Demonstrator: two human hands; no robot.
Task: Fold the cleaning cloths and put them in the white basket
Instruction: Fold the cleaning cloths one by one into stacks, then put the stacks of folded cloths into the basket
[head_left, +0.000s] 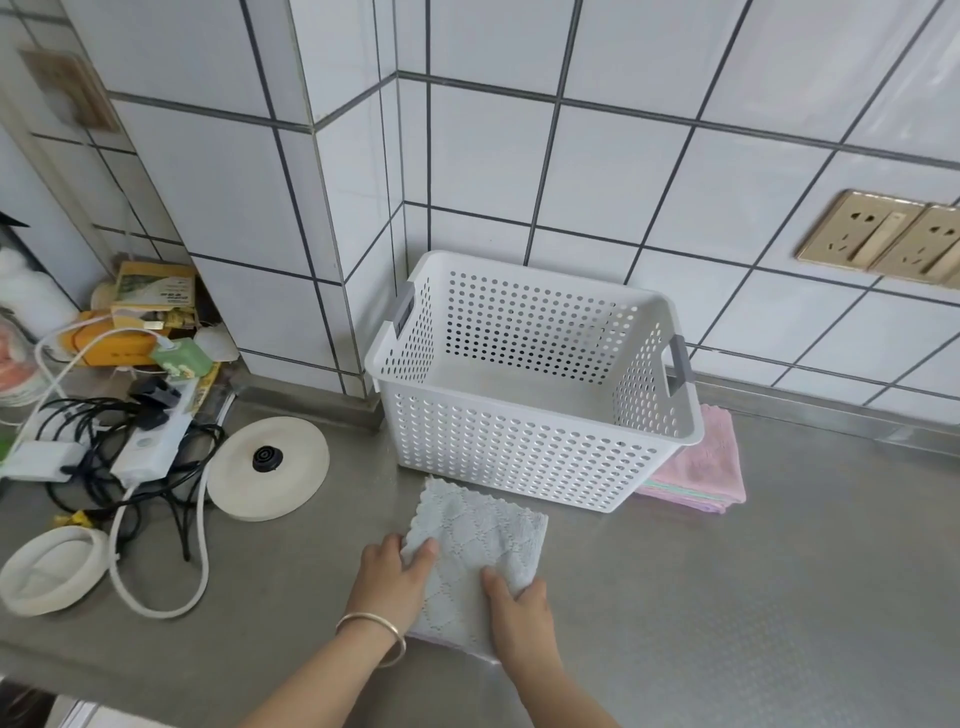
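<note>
I see a pale grey cleaning cloth lying flat on the steel desk, just in front of the white basket and apart from it. The cloth's long axis runs from the near edge of the desk away toward the basket, tilted a little to the left at its far end; its scalloped far corner points at the basket's front wall.

My left hand rests on the cloth's left edge, fingers relaxed and laid over the fabric, pressing rather than gripping as far as I can tell. My right hand lies on the cloth's near right part, fingers flat on top. A metal bangle sits on the left wrist.

The basket stands upright in the tiled corner, with grey handles at both short ends, and I see no cloth inside. A stack of pink cloths lies on the desk at the basket's right front corner, partly tucked behind it.

To the left lie a round white kettle base, a white power strip and tangled cables.
</note>
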